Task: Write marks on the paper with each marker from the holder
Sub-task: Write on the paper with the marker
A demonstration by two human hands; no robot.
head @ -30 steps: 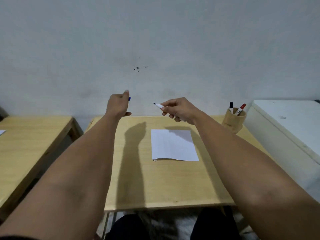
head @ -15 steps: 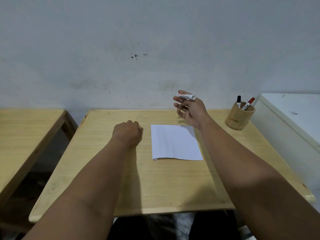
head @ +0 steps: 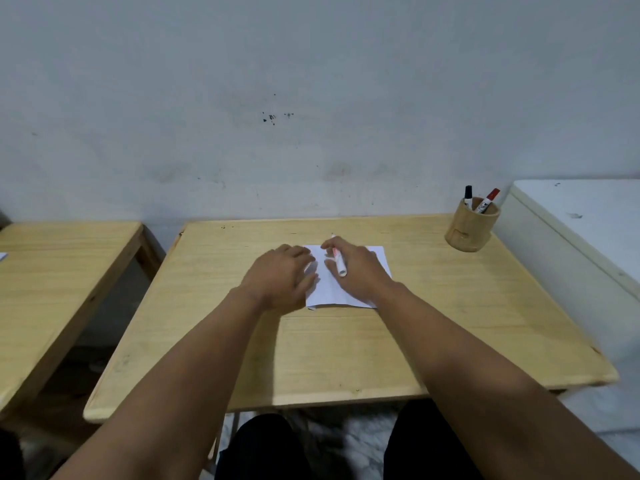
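The white paper (head: 349,289) lies flat in the middle of the pale wooden table (head: 450,323). The right hand (head: 360,271) rests over it, fingers pinching a white marker (head: 338,263). The left hand (head: 280,278) lies flat on the paper's left edge, fingers loosely together. A round wooden holder (head: 471,230) stands at the far right corner with a black marker (head: 468,195) and a red marker (head: 487,200).

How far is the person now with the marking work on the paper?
Done: one marker is out of the holder and in the right hand, over the paper. In hand: the left hand rests on the sheet's left edge; no marks are visible on the paper. Left: the black marker and the red marker stand in the holder.
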